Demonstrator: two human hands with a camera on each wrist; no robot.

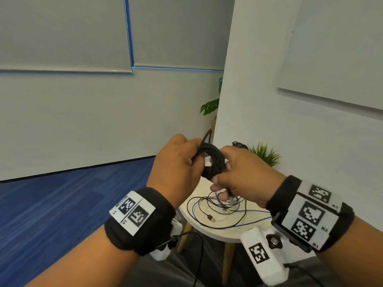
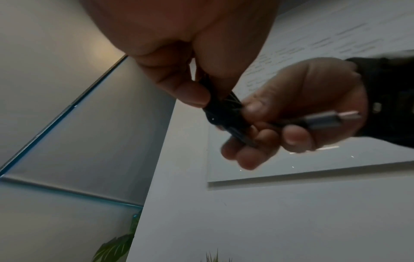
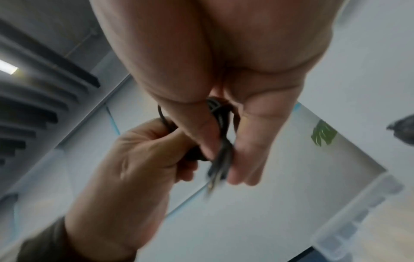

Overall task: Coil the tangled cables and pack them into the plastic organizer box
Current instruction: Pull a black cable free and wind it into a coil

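- Both hands are up in front of the chest, above the small round tabletop (image 1: 209,230), forearms angled in toward each other with the backs of the hands facing the head camera.
- Left hand (image 1: 176,168) has its fingers curled round one side of a black coiled cable (image 1: 211,160), so it's clamped on the bundle and not loose.
- Right hand (image 1: 244,175) pinches the other side of the same coil, thumb and fingers closed on it. The left wrist view shows a grey plug end (image 2: 325,120) sticking out across its palm.
- So the coil sits in the air between the two hands, touching both, well clear of the tabletop.
- Down on the tabletop there's a loose tangle of thin black and blue cables (image 1: 226,210), one with a USB plug lying flat.
- Right wrist view is blurry, but a clear plastic organizer box (image 3: 358,212) shows at the lower right edge. Can't tell what's in it.
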